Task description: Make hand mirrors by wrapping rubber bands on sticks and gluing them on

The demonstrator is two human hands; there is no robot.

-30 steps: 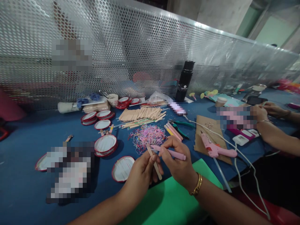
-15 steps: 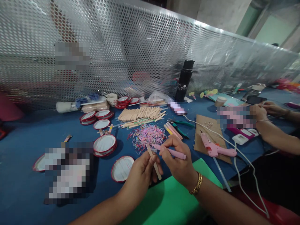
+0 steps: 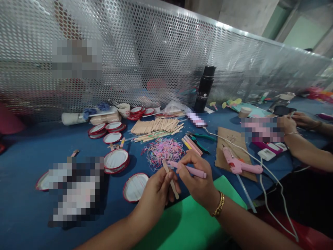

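Note:
Between its thumb and fingers, my left hand (image 3: 160, 185) holds a flat wooden stick (image 3: 174, 188), tilted with its upper end towards the rubber bands. My right hand (image 3: 194, 173) is closed round a pink marker (image 3: 197, 171), whose tip is at the upper part of the stick. A green sheet (image 3: 192, 222) lies below both hands. Just beyond them is a tangled pile of colourful bands (image 3: 166, 151). Several markers (image 3: 194, 144) lie right of that pile, and a round white lid with a red rim (image 3: 135, 187) is left of my left hand.
Behind the bands are many wooden sticks (image 3: 156, 125). A black bottle (image 3: 205, 90) stands near the perforated metal screen (image 3: 161, 52). At the right are a pink glue gun (image 3: 239, 165) on cardboard (image 3: 221, 139), a white cable and another person's hands (image 3: 290, 123).
Both hands stay in nearly the same place, with the stick and marker still held. The marker's tip has shifted slightly left along the stick's upper part.

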